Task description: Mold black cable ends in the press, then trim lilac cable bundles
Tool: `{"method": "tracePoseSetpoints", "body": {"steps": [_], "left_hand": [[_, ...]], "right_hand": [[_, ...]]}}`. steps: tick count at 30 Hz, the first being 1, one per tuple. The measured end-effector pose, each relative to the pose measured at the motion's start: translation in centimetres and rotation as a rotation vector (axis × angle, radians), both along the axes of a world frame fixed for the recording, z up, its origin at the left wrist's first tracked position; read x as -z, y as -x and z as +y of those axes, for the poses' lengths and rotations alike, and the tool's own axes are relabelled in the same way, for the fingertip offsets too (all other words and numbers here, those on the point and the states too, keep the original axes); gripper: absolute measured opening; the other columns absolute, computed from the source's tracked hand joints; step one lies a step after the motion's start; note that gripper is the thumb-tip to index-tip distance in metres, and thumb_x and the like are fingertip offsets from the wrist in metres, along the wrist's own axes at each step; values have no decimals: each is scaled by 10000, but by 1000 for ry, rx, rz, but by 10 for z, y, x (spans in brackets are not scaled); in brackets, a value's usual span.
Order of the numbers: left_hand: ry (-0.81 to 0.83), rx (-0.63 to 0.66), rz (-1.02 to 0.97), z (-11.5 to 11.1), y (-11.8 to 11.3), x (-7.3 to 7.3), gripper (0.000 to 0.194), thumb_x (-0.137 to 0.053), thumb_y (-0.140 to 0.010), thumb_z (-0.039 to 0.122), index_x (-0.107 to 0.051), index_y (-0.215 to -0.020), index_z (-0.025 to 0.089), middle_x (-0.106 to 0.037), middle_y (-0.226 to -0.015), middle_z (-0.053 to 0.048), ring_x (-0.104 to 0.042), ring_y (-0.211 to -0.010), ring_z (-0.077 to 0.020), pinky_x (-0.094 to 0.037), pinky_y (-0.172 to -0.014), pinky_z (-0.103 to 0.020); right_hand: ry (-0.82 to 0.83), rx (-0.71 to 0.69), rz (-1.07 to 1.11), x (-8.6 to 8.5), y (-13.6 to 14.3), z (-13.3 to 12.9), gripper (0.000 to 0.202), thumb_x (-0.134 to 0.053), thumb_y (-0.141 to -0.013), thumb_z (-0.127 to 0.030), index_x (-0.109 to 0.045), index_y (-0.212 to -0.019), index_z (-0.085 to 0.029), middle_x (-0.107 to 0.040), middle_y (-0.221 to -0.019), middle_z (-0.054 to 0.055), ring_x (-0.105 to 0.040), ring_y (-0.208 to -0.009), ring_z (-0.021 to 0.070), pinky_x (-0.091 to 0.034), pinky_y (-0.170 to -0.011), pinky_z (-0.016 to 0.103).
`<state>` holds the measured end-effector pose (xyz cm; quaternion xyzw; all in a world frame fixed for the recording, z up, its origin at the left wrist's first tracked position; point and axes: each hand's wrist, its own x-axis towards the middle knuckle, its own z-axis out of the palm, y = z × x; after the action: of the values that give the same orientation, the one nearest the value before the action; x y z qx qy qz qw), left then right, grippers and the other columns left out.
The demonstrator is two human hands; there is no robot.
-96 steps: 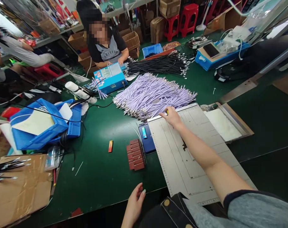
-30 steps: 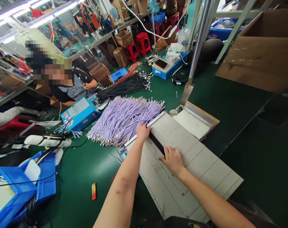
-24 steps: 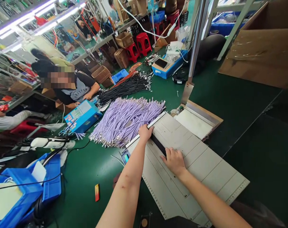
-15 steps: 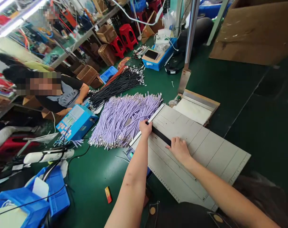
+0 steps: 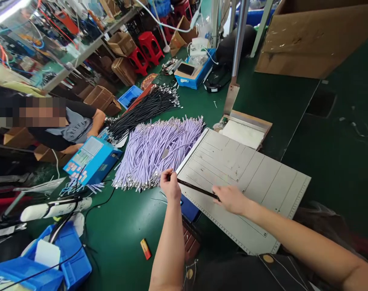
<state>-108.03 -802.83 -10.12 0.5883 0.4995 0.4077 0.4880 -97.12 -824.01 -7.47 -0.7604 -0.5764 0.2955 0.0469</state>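
Holds black strip (image 5: 197, 188) over board (image 5: 259, 182), in closed left hand (image 5: 171, 188) and closed right hand (image 5: 232, 199); not set down, remainder unclear

Red-yellow lighter (image 5: 146, 249) laid nearer than left fingers (image 5: 166, 175) | blue bins (image 5: 76, 258) placed left of them | phone (image 5: 186, 68), red stools (image 5: 150, 47) seen beyond | cardboard box (image 5: 305, 44) set far right

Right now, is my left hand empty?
No, your left hand grips the black strip, which stretches across to your right hand.
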Motion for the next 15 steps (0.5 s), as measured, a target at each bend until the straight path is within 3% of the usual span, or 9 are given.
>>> {"method": "tracePoseSetpoints", "body": {"steps": [2, 4, 6, 7, 10, 13, 15], "left_hand": [[-3, 30, -66, -11, 23, -13, 414, -637, -727, 319, -586, -1121, 205, -617, -1087, -76, -605, -1004, -181, -483, -881, -290], [66, 61, -73, -28, 42, -20, 606, -590, -817, 356, -411, -1388, 258, -459, -1418, -122, -518, -1246, -210, -468, -961, -299], [246, 133, -25, -56, 54, -20, 679, -537, -878, 401, -268, -1490, 287, -298, -1554, -119, -442, -1349, -222, -467, -988, -307], [363, 203, -6, -73, 58, -19, 678, -546, -878, 436, -296, -1487, 274, -314, -1550, -128, -470, -1330, -234, -480, -977, -318], [656, 539, -65, -130, 62, -15, 660, -684, -782, 520, -537, -1340, 202, -542, -1372, -156, -628, -1096, -248, -524, -912, -359], [731, 711, -135, -175, 61, -14, 595, -723, -746, 549, -649, -1203, 174, -680, -1126, -115, -646, -932, -209, -533, -847, -328], [750, 774, -123, -190, 62, -12, 561, -707, -762, 553, -669, -1171, 170, -697, -1026, -88, -639, -855, -186, -532, -790, -299]], "right_hand": [[-122, -26, 49, -9, 21, -13, 123, -484, -963, -278, -545, -969, -171, -641, -785, 45, -595, -665, 190, -347, -595, 285], [-233, 16, 78, -12, 35, -23, 152, -429, -968, -266, -535, -898, -183, -613, -725, 29, -562, -626, 175, -329, -581, 283], [-295, 124, 86, -10, 44, -32, 181, -397, -961, -266, -524, -858, -188, -584, -662, 17, -531, -571, 167, -315, -555, 282], [-310, 186, 79, -8, 47, -36, 183, -392, -954, -264, -522, -848, -190, -578, -645, 16, -527, -557, 168, -315, -546, 282], [-347, 335, 24, -1, 61, -53, 153, -406, -929, -231, -548, -897, -186, -622, -690, 37, -578, -604, 189, -361, -567, 287], [-350, 361, -50, 5, 84, -78, 176, -420, -897, -172, -579, -972, -164, -665, -797, 80, -622, -693, 220, -426, -635, 312], [-290, 376, -29, 6, 99, -97, 175, -439, -885, -169, -588, -977, -159, -668, -845, 94, -632, -743, 234, -458, -676, 328]]}}
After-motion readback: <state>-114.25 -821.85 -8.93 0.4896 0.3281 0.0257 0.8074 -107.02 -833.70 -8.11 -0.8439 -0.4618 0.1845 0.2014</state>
